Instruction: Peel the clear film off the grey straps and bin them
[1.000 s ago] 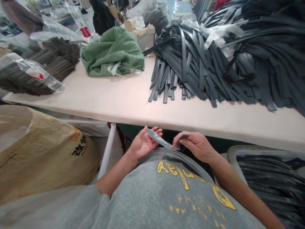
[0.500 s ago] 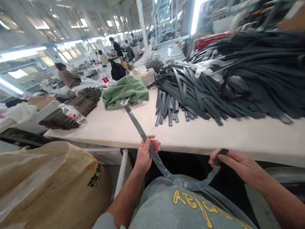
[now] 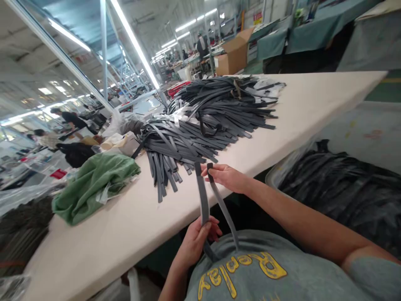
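A long dark grey strap hangs in a loop in front of my shirt, its two ends pointing up near the table edge. My left hand is closed around it partway down one side, thumb on top. One end of the strap is pinched in my right hand, close beside the other, free end. Where the loop bends near my belly, my hand and shirt partly hide it. Just beyond my hands lies a big pile of similar dark straps on the pale table.
A crumpled green cloth lies on the table to the left, with bundled dark strips beyond it. At the right, a bin holds a heap of black strips. A cardboard box and co-workers are farther back.
My view has turned to the right. My right hand has brought its strap end up and in beside the other end, which no longer stretches out across the table. Both hands keep hold.
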`<state>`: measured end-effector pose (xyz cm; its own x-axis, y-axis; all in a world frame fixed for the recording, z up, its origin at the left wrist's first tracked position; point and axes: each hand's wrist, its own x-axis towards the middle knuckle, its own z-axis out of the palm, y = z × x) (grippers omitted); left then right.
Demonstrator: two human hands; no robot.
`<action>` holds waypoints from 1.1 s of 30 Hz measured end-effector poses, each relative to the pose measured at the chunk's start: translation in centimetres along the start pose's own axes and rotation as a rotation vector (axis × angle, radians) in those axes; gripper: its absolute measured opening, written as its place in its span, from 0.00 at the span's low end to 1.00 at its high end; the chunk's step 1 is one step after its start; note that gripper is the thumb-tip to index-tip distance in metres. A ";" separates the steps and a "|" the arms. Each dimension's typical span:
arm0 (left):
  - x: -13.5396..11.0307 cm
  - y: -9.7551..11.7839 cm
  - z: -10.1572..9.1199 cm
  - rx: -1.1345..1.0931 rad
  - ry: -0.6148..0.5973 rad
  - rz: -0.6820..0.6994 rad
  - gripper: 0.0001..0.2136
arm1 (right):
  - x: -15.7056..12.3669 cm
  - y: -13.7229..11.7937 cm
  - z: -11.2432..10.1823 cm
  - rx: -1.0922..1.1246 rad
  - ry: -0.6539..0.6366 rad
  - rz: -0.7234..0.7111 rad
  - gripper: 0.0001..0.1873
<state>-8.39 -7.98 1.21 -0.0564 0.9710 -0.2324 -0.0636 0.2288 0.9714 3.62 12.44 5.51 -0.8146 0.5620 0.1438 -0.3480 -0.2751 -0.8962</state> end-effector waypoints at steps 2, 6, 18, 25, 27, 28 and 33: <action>0.6 0.1 0.1 0.042 -0.042 -0.024 0.18 | -0.5 -0.3 -0.3 0.074 -0.022 -0.036 0.18; 2.1 2.1 0.6 0.096 -0.039 0.020 0.19 | -2.1 -1.8 -0.1 -0.071 0.016 -0.197 0.17; 6.8 2.7 8.3 0.155 0.026 0.292 0.15 | -9.3 -3.7 -0.2 -0.452 0.333 -0.314 0.16; 7.7 -1.4 10.8 0.333 -0.234 0.222 0.12 | -13.6 -5.2 -6.3 -0.416 0.705 -0.333 0.11; 7.2 -2.1 10.6 0.319 -0.219 0.135 0.15 | -15.4 -6.1 -7.8 -0.399 0.772 -0.414 0.09; 6.8 -2.3 10.3 0.306 -0.191 0.083 0.17 | -16.4 -6.7 -8.5 -0.402 0.822 -0.477 0.09; 6.1 -4.6 6.6 0.283 -0.109 -0.093 0.23 | -22.4 -10.4 -13.8 -0.759 1.099 -0.718 0.12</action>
<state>-1.83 -2.68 -4.36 0.0450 0.9433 -0.3290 0.2173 0.3122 0.9248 31.90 13.49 5.81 0.2783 0.7776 0.5639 0.0853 0.5647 -0.8209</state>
